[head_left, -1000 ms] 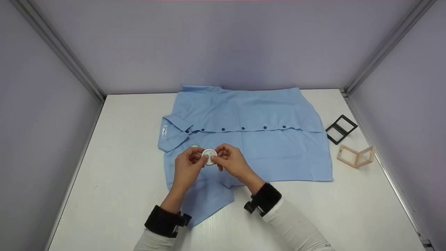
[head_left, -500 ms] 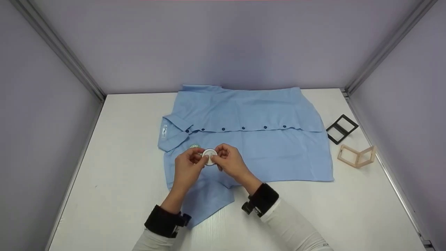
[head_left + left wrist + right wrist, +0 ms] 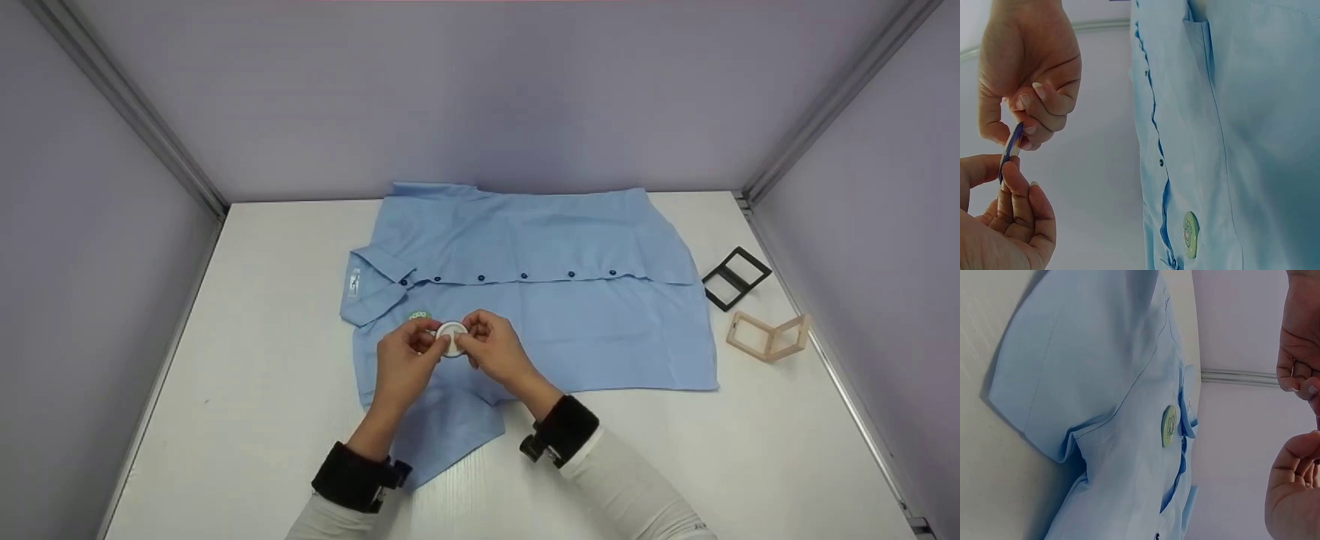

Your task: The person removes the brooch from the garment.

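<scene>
Both hands pinch a small round badge [image 3: 451, 339], its pale back turned up, over the blue shirt [image 3: 600, 330]. My left hand [image 3: 403, 360] has its left edge between thumb and fingers; my right hand [image 3: 499, 349] grips the right edge. Seen edge-on in the left wrist view, the badge [image 3: 1011, 149] shows a dark blue rim. A green round badge [image 3: 1168, 426] sits on the shirt's chest, partly behind the left hand in the head view. The short-sleeved shirt lies flat, front up, collar [image 3: 367, 289] to the left, dark buttons along its middle.
On the right of the white table [image 3: 262, 360] lie a black double frame [image 3: 736, 278], against the shirt's hem, and a light wooden hinged frame [image 3: 769, 337], standing partly unfolded. Grey panels [image 3: 480, 97] enclose the back and sides.
My right forearm has shifted slightly to the left. The badge stays between both hands in nearly the same place, and the shirt has not moved.
</scene>
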`<move>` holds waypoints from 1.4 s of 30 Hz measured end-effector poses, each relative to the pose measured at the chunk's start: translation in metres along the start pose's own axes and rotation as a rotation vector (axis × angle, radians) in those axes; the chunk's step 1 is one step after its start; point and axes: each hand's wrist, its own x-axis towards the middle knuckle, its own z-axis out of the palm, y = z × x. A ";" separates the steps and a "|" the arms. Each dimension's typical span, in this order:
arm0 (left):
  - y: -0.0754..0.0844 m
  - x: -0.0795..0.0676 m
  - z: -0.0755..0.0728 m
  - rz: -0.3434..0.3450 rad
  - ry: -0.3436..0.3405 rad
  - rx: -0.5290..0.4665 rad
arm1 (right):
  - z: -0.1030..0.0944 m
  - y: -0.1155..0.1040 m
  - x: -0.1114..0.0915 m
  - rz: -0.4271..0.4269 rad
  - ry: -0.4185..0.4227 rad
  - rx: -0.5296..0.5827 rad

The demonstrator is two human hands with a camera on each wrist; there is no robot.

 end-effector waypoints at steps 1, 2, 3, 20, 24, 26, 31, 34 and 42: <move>0.000 0.000 0.000 0.004 0.000 0.004 | 0.000 0.000 0.000 0.002 0.001 -0.001; 0.000 0.000 0.000 0.008 0.000 0.007 | 0.000 0.000 0.000 0.005 0.001 -0.003; 0.000 0.000 -0.001 0.010 0.001 0.010 | 0.000 0.000 0.000 0.007 0.003 -0.003; 0.038 -0.005 -0.009 -0.163 -0.031 -0.155 | -0.002 0.002 -0.003 -0.064 0.001 0.025; 0.029 -0.002 -0.008 -0.193 -0.044 -0.201 | -0.005 0.004 -0.006 -0.155 0.007 0.006; 0.020 0.000 -0.007 -0.201 -0.045 -0.216 | -0.006 0.005 -0.008 -0.211 0.009 -0.018; -0.002 0.003 -0.005 -0.235 -0.043 -0.261 | -0.009 0.009 -0.012 -0.374 -0.005 -0.086; -0.005 0.003 -0.005 -0.251 -0.059 -0.287 | -0.011 0.012 -0.013 -0.442 -0.022 -0.107; -0.007 0.003 -0.004 -0.314 -0.124 -0.334 | -0.016 0.014 -0.013 -0.461 -0.014 -0.122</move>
